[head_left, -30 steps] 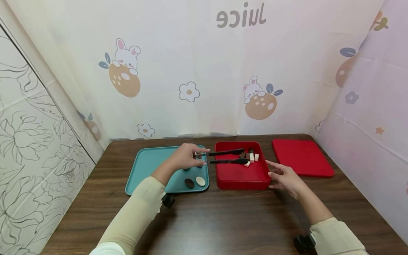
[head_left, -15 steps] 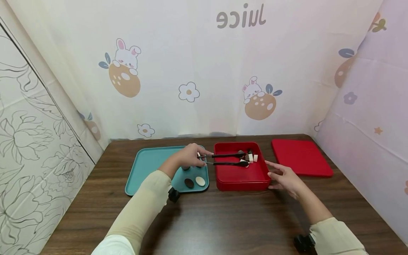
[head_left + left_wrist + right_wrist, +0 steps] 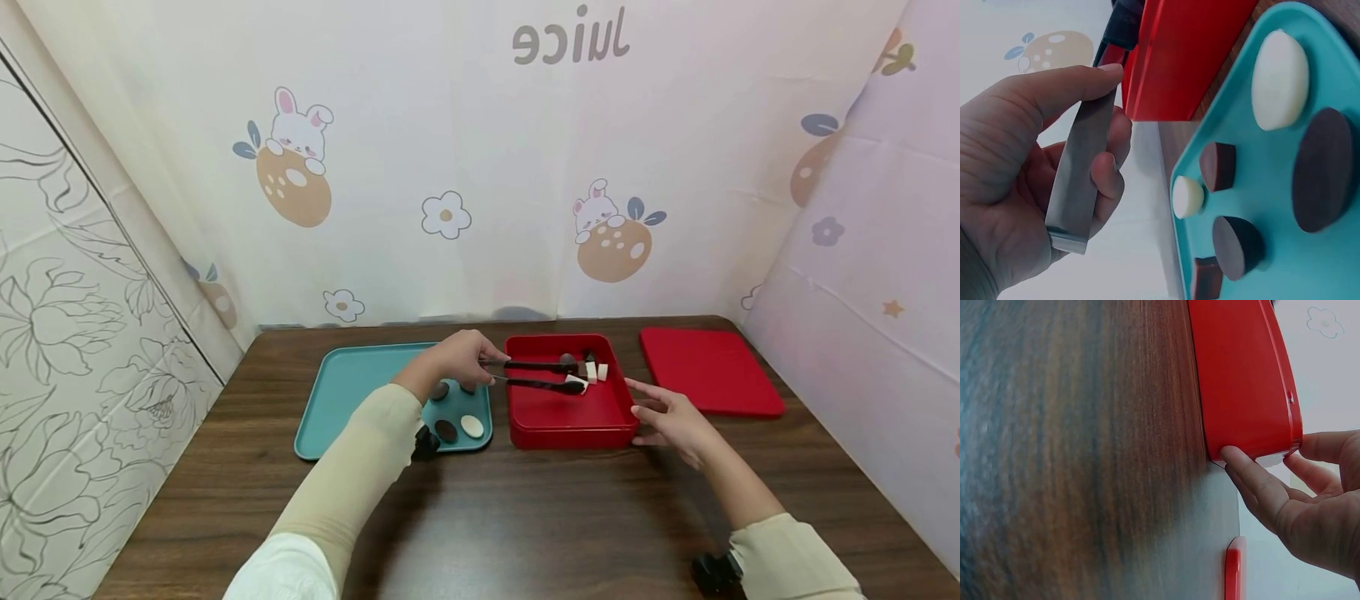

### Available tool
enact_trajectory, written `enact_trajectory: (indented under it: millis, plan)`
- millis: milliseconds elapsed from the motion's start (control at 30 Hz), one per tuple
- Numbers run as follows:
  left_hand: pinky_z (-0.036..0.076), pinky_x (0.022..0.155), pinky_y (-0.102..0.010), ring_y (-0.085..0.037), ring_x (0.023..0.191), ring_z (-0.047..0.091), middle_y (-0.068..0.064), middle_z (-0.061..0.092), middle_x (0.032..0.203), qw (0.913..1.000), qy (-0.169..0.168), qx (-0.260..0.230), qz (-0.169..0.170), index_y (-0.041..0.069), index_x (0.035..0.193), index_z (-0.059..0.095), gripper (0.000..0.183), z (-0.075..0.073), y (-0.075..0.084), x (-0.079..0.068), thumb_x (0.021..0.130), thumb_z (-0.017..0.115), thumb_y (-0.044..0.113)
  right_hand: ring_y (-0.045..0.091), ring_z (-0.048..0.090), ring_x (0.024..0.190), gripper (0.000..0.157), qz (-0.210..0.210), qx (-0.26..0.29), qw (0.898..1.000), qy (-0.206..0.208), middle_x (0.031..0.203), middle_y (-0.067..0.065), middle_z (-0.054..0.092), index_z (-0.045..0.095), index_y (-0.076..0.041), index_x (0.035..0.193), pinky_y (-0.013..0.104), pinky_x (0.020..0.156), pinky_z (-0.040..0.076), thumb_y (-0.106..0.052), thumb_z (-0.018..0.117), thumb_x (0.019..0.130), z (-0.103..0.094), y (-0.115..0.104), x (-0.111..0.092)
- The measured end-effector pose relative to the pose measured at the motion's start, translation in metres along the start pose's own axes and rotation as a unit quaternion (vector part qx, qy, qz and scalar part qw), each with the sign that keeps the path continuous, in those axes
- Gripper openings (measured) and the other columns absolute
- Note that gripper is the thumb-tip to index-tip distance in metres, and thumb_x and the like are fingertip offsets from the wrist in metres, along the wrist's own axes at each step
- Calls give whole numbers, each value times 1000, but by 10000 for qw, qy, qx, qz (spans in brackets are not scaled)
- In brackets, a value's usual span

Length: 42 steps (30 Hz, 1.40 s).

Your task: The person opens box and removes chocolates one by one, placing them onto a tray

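Observation:
My left hand (image 3: 459, 358) grips metal tongs (image 3: 1082, 162) with black ends, thumb on one arm and fingers curled round the other. Their two black tips (image 3: 572, 387) stand apart inside the red box (image 3: 543, 412), right beside several white and dark brown chocolate-like pieces (image 3: 591, 372) at its back right. A white piece lies by the nearer tip. On the right, my right hand (image 3: 671, 421) rests its fingertips against the box's right wall, fingers extended and loosely spread. In the right wrist view, one fingertip (image 3: 1232, 453) touches the lower corner of the wall.
Left of the box is a teal tray (image 3: 352, 367) bearing several brown and white chocolate-like pieces, among them a white oval (image 3: 1280, 80) and a dark oval (image 3: 1322, 169). A flat red lid (image 3: 712, 371) lies to the right. A patterned curtain (image 3: 495, 150) hangs behind the wooden table (image 3: 540, 517).
My left hand has shifted right, towards the box, uncovering more pieces on the tray. The tong tips have moved slightly lower among the pieces. My right hand has stayed at the box wall.

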<state>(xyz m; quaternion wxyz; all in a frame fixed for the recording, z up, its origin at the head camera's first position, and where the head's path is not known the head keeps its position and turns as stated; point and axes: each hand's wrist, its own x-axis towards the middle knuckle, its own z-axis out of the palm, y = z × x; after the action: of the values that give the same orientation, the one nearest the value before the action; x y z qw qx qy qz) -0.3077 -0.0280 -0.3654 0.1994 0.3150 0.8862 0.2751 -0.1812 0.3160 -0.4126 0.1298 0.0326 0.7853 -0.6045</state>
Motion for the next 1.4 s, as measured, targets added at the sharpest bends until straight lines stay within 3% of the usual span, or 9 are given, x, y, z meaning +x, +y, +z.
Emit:
enact_trajectory:
  millis: [133, 267, 700, 1067, 1400]
  plan:
    - [51, 76, -31, -18, 89, 57, -3, 67, 116, 9973, 5, 728, 10, 18, 127, 68, 41, 0, 7, 9, 87, 75, 14, 49, 45, 124, 63, -2, -24, 10000, -1, 144, 38, 29, 20, -5, 156, 49, 82, 54, -8, 52, 101, 0, 0, 0]
    - [49, 74, -27, -15, 93, 55, -3, 67, 117, 9935, 1, 1142, -18, 19, 127, 68, 41, 3, 12, 16, 87, 74, 16, 49, 44, 124, 63, 5, -34, 10000, 8, 144, 38, 30, 21, -6, 156, 49, 81, 54, -8, 52, 101, 0, 0, 0]
    - [51, 71, -24, -14, 91, 56, -1, 69, 108, 9974, -17, 718, -63, 15, 129, 67, 41, 13, 16, 19, 88, 73, 14, 49, 43, 126, 63, 8, -6, 10000, -13, 145, 38, 29, 21, -6, 156, 48, 81, 54, -8, 52, 101, -1, 1, 1]
    - [50, 69, -24, -14, 92, 55, -4, 66, 120, 9952, 4, 970, -112, 17, 129, 67, 41, 17, 23, 19, 89, 73, 17, 49, 43, 126, 63, 18, -36, 10000, -8, 145, 38, 29, 21, -6, 156, 48, 81, 54, -7, 52, 101, -1, 0, 0]
    - [49, 68, -24, -12, 87, 55, 1, 69, 105, 9927, 139, 1192, 119, 17, 126, 69, 38, 20, 20, 19, 89, 72, 16, 48, 45, 124, 63, 21, -21, 10000, 13, 144, 38, 29, 21, -6, 155, 48, 81, 54, -7, 52, 101, 0, 0, 0]
